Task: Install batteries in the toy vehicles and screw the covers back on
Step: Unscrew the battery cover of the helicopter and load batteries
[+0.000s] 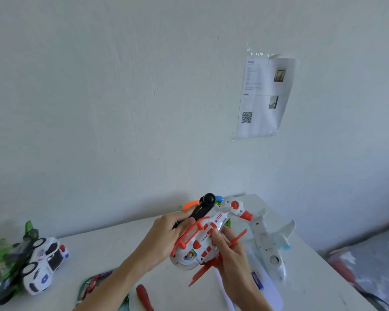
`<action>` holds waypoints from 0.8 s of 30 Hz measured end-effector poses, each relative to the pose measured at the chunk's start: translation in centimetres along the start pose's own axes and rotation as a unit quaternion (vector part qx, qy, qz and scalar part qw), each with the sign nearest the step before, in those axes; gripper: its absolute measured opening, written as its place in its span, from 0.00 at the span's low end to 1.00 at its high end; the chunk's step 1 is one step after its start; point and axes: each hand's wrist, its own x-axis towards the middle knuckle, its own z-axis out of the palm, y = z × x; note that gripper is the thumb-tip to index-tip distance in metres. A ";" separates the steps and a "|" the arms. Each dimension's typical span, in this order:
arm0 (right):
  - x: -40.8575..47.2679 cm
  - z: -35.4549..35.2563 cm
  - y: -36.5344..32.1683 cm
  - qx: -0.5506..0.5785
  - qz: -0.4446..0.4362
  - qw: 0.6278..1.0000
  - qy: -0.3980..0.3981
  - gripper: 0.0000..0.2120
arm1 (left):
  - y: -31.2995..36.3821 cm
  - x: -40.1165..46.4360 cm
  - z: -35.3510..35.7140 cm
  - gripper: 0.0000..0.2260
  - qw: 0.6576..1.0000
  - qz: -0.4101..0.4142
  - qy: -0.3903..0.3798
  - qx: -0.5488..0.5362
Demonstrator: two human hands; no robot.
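Note:
A white and orange toy helicopter (200,241) is held up above the white table (112,250), tilted on its side. My left hand (166,239) grips its far side near the black underside part. My right hand (229,250) holds the near side, thumb on the body and fingers by the orange rotor blades. A red-handled screwdriver (144,297) lies on the table below the helicopter. A blue battery (256,279) lies just right of my right wrist. A white toy airplane (267,241) lies at the right.
A white police car (43,265) and green toy vehicles (5,261) are piled at the table's left edge. A packet (92,286) sits under my left forearm. A white tray (270,295) lies beneath my right arm. The wall stands close behind the table.

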 end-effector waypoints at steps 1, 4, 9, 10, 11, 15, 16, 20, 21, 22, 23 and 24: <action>0.2 -0.4 -0.2 0.000 0.000 1.000 0.002 0.32 | 0.0 0.2 0.3 0.14 1.000 -0.003 0.001 0.006; 0.9 -1.6 -0.6 0.008 0.009 1.000 -0.011 0.21 | 0.2 1.2 1.4 0.14 1.000 -0.011 0.008 0.018; 2.2 -2.7 -1.4 0.000 0.011 1.000 0.012 0.21 | 1.5 2.5 2.4 0.12 0.998 -0.057 -0.003 0.003; 2.6 -3.0 -1.6 -0.007 0.016 1.000 0.020 0.22 | 1.9 2.5 2.5 0.12 0.997 -0.070 -0.015 0.003; 2.9 -3.2 -1.8 -0.011 0.022 0.999 0.026 0.21 | 2.3 2.6 2.5 0.13 0.996 -0.084 -0.031 -0.003; 4.5 -3.6 -3.0 -0.068 0.050 0.996 0.022 0.14 | 2.2 2.8 2.7 0.18 0.991 -0.118 -0.058 -0.021; 4.8 -3.6 -3.2 -0.081 0.059 0.995 0.020 0.14 | 1.8 2.8 2.8 0.19 0.991 -0.124 -0.039 -0.023; 6.7 -2.9 -4.1 -0.115 0.074 0.989 -0.061 0.16 | 0.2 3.7 3.3 0.29 0.970 -0.185 0.060 -0.147; 7.1 -2.6 -4.3 -0.121 0.078 0.985 -0.092 0.17 | -0.1 3.8 3.3 0.31 0.966 -0.191 0.061 -0.162; 7.4 -2.3 -4.4 -0.128 0.088 0.980 -0.121 0.17 | -0.3 3.8 3.2 0.33 0.965 -0.197 0.061 -0.164; 7.8 -2.1 -4.2 -0.137 0.101 0.975 -0.145 0.17 | -0.7 3.9 3.1 0.35 0.964 -0.205 0.064 -0.158; 8.2 -1.9 -4.0 -0.144 0.115 0.969 -0.162 0.18 | -1.0 4.0 2.9 0.35 0.965 -0.212 0.061 -0.144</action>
